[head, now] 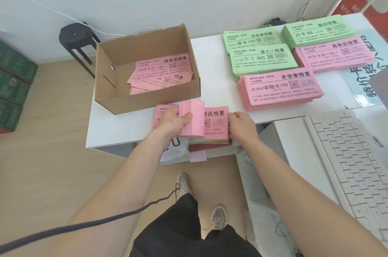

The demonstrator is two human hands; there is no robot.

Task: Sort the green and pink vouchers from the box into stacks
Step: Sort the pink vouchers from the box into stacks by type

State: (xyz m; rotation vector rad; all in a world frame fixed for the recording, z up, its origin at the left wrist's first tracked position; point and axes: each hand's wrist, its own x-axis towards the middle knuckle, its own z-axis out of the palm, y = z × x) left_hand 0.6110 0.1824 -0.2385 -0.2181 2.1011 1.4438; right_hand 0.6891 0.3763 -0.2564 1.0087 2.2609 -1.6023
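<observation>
A pile of pink vouchers (pixel 216 122) lies at the table's front edge, with green ones showing at its bottom. My left hand (pixel 172 120) grips a thick wad of its sheets, folded back leftward. My right hand (pixel 241 124) pinches the pile's right edge. Behind it the cardboard box (pixel 147 101) holds several loose pink vouchers (pixel 161 71). Sorted stacks lie to the right: green stacks (pixel 262 61) (pixel 249 40) (pixel 315 32) and pink stacks (pixel 281 90) (pixel 336 55).
A white table (pixel 216 80) carries everything. A white keyboard (pixel 352 162) sits on a lower desk at the right. A black stool (pixel 75 36) stands behind the box, green boxes (pixel 12 80) at the far left. A dark cable (pixel 105 219) crosses my left arm.
</observation>
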